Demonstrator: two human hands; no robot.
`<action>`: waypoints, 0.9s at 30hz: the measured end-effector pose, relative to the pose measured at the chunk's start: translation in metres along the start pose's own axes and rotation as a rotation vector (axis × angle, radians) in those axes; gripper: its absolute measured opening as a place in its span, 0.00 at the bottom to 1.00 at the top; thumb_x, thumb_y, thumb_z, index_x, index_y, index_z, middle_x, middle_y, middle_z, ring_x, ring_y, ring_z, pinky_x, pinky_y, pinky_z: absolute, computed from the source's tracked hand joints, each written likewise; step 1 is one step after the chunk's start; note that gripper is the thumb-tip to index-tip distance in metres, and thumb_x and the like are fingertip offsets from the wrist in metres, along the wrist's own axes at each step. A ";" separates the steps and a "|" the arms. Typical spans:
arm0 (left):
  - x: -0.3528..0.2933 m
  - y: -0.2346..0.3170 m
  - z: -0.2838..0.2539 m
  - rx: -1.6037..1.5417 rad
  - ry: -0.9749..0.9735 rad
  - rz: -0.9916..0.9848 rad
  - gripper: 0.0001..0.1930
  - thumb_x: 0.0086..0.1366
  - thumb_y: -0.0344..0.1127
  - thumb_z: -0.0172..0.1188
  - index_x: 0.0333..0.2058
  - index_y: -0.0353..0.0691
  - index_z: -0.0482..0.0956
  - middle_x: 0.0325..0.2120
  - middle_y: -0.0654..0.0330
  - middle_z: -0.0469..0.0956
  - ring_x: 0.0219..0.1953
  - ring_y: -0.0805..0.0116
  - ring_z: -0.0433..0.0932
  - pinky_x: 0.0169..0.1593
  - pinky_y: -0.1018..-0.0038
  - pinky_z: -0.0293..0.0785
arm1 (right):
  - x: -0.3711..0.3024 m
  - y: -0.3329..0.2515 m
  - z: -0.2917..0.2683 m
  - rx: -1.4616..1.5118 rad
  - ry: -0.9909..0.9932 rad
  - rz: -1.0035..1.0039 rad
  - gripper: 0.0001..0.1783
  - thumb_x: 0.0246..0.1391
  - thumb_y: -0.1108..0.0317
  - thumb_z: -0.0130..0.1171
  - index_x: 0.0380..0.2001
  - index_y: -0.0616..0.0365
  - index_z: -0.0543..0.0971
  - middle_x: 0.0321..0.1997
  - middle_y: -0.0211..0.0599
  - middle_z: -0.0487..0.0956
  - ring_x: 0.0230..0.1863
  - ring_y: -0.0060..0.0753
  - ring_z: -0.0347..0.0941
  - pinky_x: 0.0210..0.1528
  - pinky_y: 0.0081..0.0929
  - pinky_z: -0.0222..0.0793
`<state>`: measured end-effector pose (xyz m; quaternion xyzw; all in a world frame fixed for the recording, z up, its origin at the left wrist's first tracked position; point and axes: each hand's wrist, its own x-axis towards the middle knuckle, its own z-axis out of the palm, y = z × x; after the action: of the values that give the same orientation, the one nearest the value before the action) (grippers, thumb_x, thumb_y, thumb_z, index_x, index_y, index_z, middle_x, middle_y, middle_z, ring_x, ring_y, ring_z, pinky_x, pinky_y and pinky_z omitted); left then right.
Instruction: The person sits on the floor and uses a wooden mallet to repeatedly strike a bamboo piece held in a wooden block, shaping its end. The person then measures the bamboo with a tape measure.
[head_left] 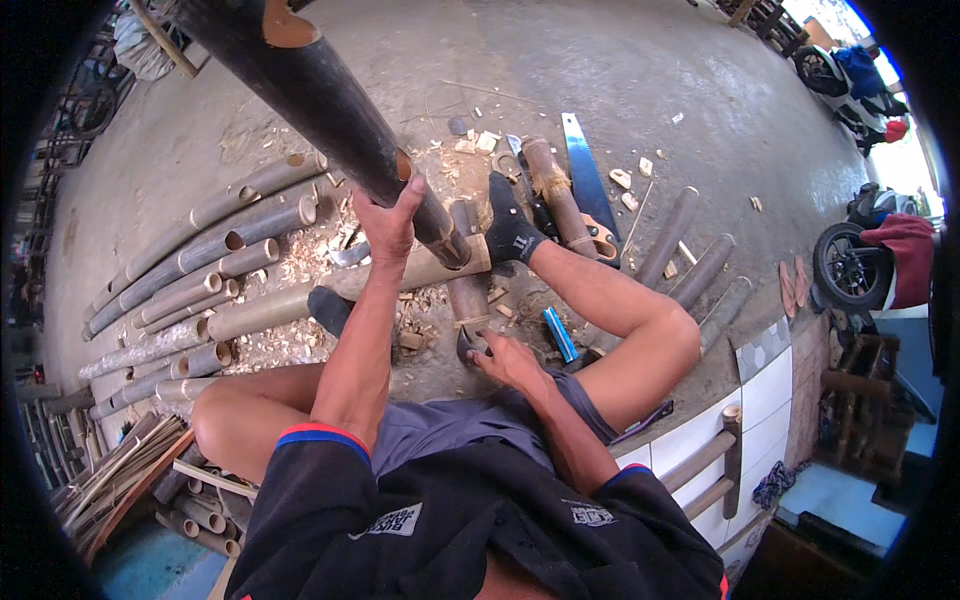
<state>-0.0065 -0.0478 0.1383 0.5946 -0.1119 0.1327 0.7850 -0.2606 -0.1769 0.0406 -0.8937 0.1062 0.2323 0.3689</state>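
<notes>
My left hand point(390, 222) is wrapped round a thick dark bamboo pole point(335, 110), which slants up to the far left and has holes cut in its side. The pole's lower end is by a light bamboo length point(425, 272) lying between my feet. Closer to my lap, my right hand point(505, 360) is closed, with a small dark curved thing point(464, 346) at its fingertips, its kind unclear. A short bamboo piece point(468, 303) lies just beyond that hand. Beside my right foot rest a handsaw point(588, 170) and another bamboo piece point(556, 190).
Several cut bamboo lengths point(200, 265) lie to the left, and more point(705, 270) lie to the right. Wood chips point(300, 250) litter the floor. A small blue object point(560, 334) sits by my right knee. Sandals point(794, 285) and a parked motorbike point(855, 262) are at the right.
</notes>
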 end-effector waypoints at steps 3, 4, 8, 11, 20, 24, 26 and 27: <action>-0.005 -0.007 0.000 -0.015 -0.056 -0.049 0.27 0.53 0.44 0.78 0.45 0.37 0.77 0.37 0.63 0.80 0.39 0.72 0.78 0.47 0.72 0.75 | -0.001 0.009 0.002 -0.034 0.066 -0.039 0.30 0.60 0.48 0.60 0.55 0.61 0.75 0.40 0.66 0.82 0.46 0.70 0.79 0.48 0.57 0.73; -0.006 -0.007 0.001 -0.031 -0.078 -0.069 0.27 0.53 0.44 0.78 0.45 0.37 0.77 0.37 0.64 0.80 0.39 0.72 0.78 0.47 0.72 0.75 | -0.001 0.008 0.000 -0.029 0.064 -0.036 0.30 0.60 0.48 0.61 0.55 0.62 0.75 0.40 0.66 0.82 0.46 0.70 0.79 0.47 0.57 0.73; -0.008 -0.004 0.002 -0.014 -0.204 -0.142 0.27 0.51 0.44 0.79 0.44 0.37 0.77 0.37 0.63 0.80 0.39 0.72 0.78 0.47 0.72 0.75 | -0.002 0.002 -0.006 -0.011 0.075 -0.049 0.29 0.60 0.49 0.61 0.52 0.63 0.77 0.40 0.67 0.81 0.44 0.69 0.79 0.46 0.56 0.74; -0.005 -0.007 0.006 0.001 -0.300 -0.177 0.30 0.49 0.42 0.80 0.47 0.36 0.76 0.38 0.63 0.80 0.40 0.71 0.79 0.47 0.70 0.76 | 0.003 -0.010 -0.027 0.085 0.094 -0.123 0.28 0.61 0.49 0.62 0.51 0.63 0.78 0.41 0.64 0.82 0.45 0.61 0.81 0.46 0.50 0.75; -0.018 0.013 0.043 0.216 -0.155 -0.131 0.34 0.48 0.44 0.81 0.48 0.36 0.71 0.38 0.53 0.84 0.39 0.65 0.83 0.47 0.68 0.79 | -0.005 -0.203 -0.312 -0.314 0.884 -0.302 0.28 0.70 0.50 0.51 0.66 0.52 0.72 0.64 0.54 0.75 0.66 0.47 0.72 0.67 0.40 0.67; -0.020 0.014 0.040 0.252 -0.197 -0.086 0.34 0.49 0.42 0.81 0.48 0.36 0.71 0.38 0.52 0.84 0.39 0.65 0.84 0.46 0.68 0.79 | 0.010 -0.262 -0.393 -0.594 0.938 -0.426 0.28 0.69 0.49 0.52 0.65 0.53 0.73 0.63 0.53 0.76 0.65 0.48 0.73 0.66 0.41 0.68; -0.020 0.015 0.037 0.260 -0.182 -0.112 0.34 0.49 0.42 0.80 0.48 0.35 0.71 0.38 0.53 0.84 0.39 0.65 0.84 0.46 0.68 0.79 | 0.023 -0.284 -0.410 -0.668 0.893 -0.469 0.29 0.68 0.48 0.52 0.64 0.54 0.73 0.63 0.53 0.76 0.64 0.48 0.73 0.65 0.42 0.68; -0.021 0.016 0.035 0.267 -0.188 -0.113 0.34 0.49 0.41 0.80 0.49 0.35 0.71 0.38 0.53 0.84 0.39 0.65 0.84 0.47 0.68 0.79 | 0.030 -0.294 -0.416 -0.692 0.868 -0.479 0.29 0.68 0.48 0.53 0.64 0.54 0.73 0.62 0.53 0.77 0.64 0.49 0.73 0.65 0.42 0.68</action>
<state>-0.0328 -0.0785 0.1551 0.7086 -0.1326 0.0458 0.6915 0.0118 -0.2654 0.4631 -0.9740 -0.0391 -0.2219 0.0216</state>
